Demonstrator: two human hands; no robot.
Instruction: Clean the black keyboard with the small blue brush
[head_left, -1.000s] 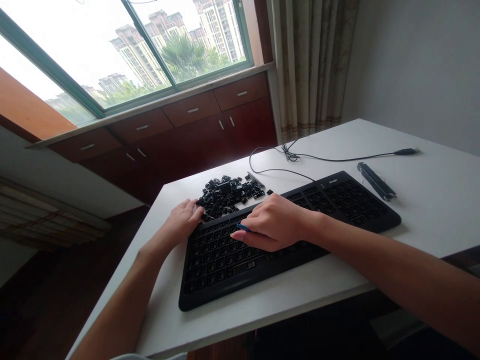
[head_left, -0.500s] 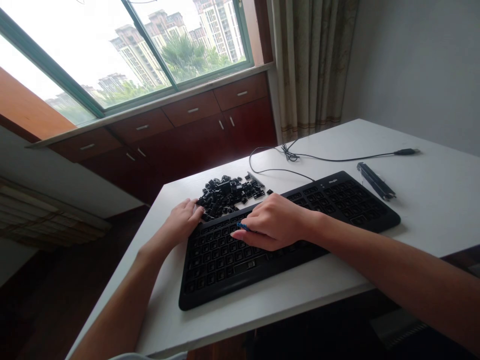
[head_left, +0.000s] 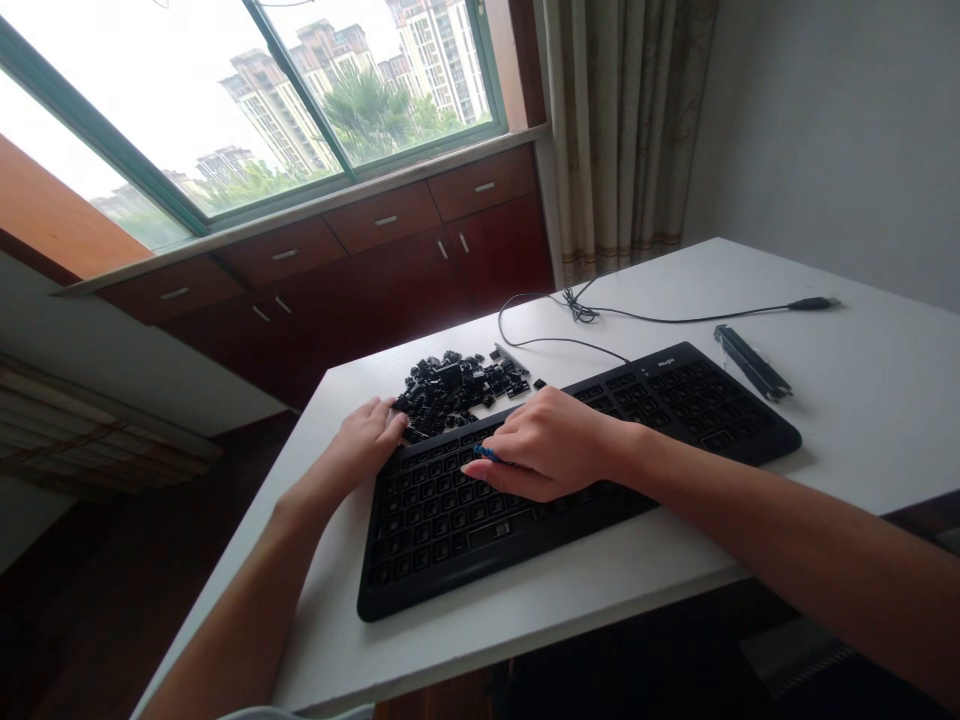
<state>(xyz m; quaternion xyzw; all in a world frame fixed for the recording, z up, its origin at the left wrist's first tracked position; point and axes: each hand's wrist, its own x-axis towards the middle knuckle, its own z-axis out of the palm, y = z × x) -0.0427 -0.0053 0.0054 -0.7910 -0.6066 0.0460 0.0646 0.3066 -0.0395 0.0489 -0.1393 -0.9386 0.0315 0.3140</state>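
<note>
The black keyboard (head_left: 424,510) lies flat and aslant on the white worktop (head_left: 870,410), its key sockets bare in the part that shows; it looks like a hard plastic shell, light for its length and stiff, so a light tool might make it slide on the smooth top; the thick rim along the near edge or at either end seems the best place to take hold, since the exposed sockets look easier to damage. The right hand (head_left: 551,445) is over the middle of it, fingers closed on a small blue tool (head_left: 487,454); the tool's working end is hidden, so whether it touches a socket I cannot tell. The left hand (head_left: 367,435) is at the far left corner, fingers loosely bent against the pile of loose black keys (head_left: 454,385); whether they pinch a key I cannot tell. The keys look tiny, light and slick, best pinched singly by their sides; the cable (head_left: 581,308), bunched beyond the keyboard, looks thin and bendy, and could tug if caught.
</note>
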